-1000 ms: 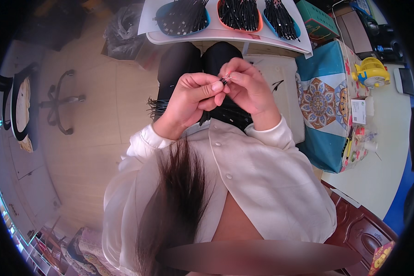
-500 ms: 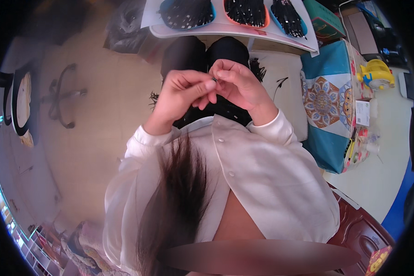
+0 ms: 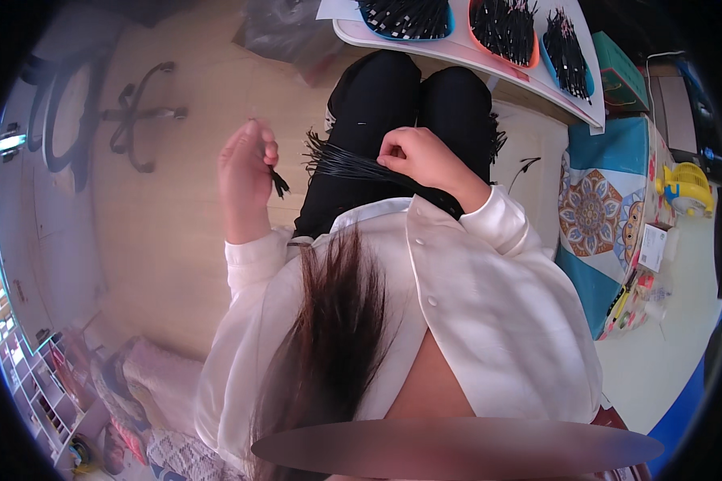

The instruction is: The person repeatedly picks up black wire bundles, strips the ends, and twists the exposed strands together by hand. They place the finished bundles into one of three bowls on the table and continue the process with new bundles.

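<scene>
Your left hand (image 3: 246,160) is raised over the floor (image 3: 184,232), left of your legs (image 3: 377,100). Its fingers are closed on something whose black tuft (image 3: 279,183) hangs out on the right side, pointing near; the part inside the grip is hidden.

Your right hand (image 3: 425,156) is low over your lap, fingers curled, the tips at the far edge of the bundle (image 3: 345,166) and apparently touching it. Whether they pinch a cable cannot be told.

The bundle lies across your thighs, long axis left to right, dipping toward the near side at its right end, where your right forearm covers part of it. Its frayed left end faces your left hand, with a clear gap between that end and the tuft. Of the two hands, the right is nearer the bundle.

On the far surface (image 3: 455,50) are a blue tray (image 3: 451,20), an orange tray (image 3: 536,56) and a second blue tray (image 3: 591,80), all holding black cables. A loose cable (image 3: 527,166) lies on the seat (image 3: 529,132), right of your legs.
</scene>
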`<state>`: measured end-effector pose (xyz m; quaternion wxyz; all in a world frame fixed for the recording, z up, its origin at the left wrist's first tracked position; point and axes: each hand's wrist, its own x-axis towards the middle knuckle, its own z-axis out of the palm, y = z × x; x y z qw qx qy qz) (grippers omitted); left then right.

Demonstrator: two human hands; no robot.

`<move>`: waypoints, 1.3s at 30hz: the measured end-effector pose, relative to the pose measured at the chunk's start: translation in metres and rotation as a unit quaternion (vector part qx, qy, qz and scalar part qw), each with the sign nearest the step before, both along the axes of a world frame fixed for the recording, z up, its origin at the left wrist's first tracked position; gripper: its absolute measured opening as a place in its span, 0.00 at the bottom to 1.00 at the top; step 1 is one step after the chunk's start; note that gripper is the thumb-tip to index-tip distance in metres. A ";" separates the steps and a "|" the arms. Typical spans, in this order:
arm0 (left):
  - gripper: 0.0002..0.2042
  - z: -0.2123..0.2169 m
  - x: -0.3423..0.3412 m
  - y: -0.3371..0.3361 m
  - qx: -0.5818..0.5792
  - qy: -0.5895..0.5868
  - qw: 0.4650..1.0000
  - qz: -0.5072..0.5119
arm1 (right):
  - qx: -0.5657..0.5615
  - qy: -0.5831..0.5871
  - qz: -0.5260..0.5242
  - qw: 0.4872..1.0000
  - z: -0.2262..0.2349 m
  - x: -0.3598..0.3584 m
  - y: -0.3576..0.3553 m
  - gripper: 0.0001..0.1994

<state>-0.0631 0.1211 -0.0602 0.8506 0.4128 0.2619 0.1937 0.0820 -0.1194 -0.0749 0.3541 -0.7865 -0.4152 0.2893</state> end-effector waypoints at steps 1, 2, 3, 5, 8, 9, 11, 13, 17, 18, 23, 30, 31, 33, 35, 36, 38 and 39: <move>0.10 -0.004 -0.002 -0.003 -0.018 0.010 1.000 -0.002 | 0.015 -0.008 -0.013 1.000 0.004 0.000 0.000 0.07; 0.10 -0.006 -0.003 -0.006 -0.037 0.019 0.999 -0.004 | 0.018 -0.011 -0.026 0.999 0.010 0.000 -0.001 0.07; 0.10 -0.007 -0.004 -0.008 -0.035 0.017 0.999 -0.017 | 0.036 -0.014 -0.041 0.998 0.017 -0.001 -0.001 0.06; 0.10 -0.005 -0.002 -0.013 -0.032 0.019 0.999 -0.011 | 0.049 -0.008 -0.072 0.996 0.032 -0.004 -0.003 0.06; 0.11 0.005 0.008 -0.019 -0.030 0.005 0.999 -0.034 | 0.139 -0.024 -0.134 0.981 0.055 -0.016 -0.004 0.06; 0.11 0.006 0.012 -0.029 -0.030 0.010 0.999 -0.036 | 0.175 -0.038 -0.146 0.973 0.060 -0.021 -0.005 0.07; 0.12 0.011 0.022 -0.045 -0.042 -0.004 0.998 -0.052 | 0.216 -0.099 -0.120 0.964 0.067 -0.029 -0.005 0.07; 0.12 0.019 0.035 -0.054 -0.061 -0.022 0.997 -0.041 | 0.227 -0.148 -0.086 0.959 0.066 -0.035 -0.007 0.08; 0.12 0.038 0.055 -0.057 -0.076 -0.047 0.996 -0.013 | 0.158 -0.170 -0.067 0.970 0.049 -0.041 -0.012 0.08; 0.12 0.042 0.059 -0.057 -0.067 -0.067 0.995 -0.013 | 0.147 -0.159 -0.066 0.974 0.044 -0.043 -0.015 0.07; 0.10 0.049 0.066 -0.073 0.033 -0.126 0.990 -0.047 | 0.114 -0.063 -0.031 0.991 0.034 -0.044 -0.028 0.07; 0.08 0.045 0.064 -0.106 0.137 -0.108 0.981 -0.083 | 0.292 0.216 -0.196 0.911 0.066 0.006 -0.021 0.07; 0.08 0.045 0.063 -0.108 0.153 -0.107 0.979 -0.087 | 0.295 0.210 -0.197 0.911 0.069 0.010 -0.016 0.06; 0.08 0.046 0.063 -0.112 0.156 -0.107 0.978 -0.092 | 0.329 0.190 -0.184 0.906 0.074 0.014 -0.008 0.06; 0.08 0.047 0.063 -0.114 0.153 -0.097 0.978 -0.102 | 0.299 0.176 -0.173 0.922 0.078 0.015 -0.006 0.06; 0.08 0.047 0.063 -0.113 0.150 -0.088 0.979 -0.109 | 0.277 0.175 -0.170 0.929 0.080 0.016 -0.006 0.06; 0.08 0.048 0.063 -0.111 0.118 -0.083 0.979 -0.143 | 0.255 0.137 -0.158 0.944 0.083 0.017 -0.011 0.05; 0.08 0.048 0.063 -0.109 0.089 -0.087 0.977 -0.171 | 0.240 0.122 -0.153 0.951 0.083 0.018 -0.014 0.04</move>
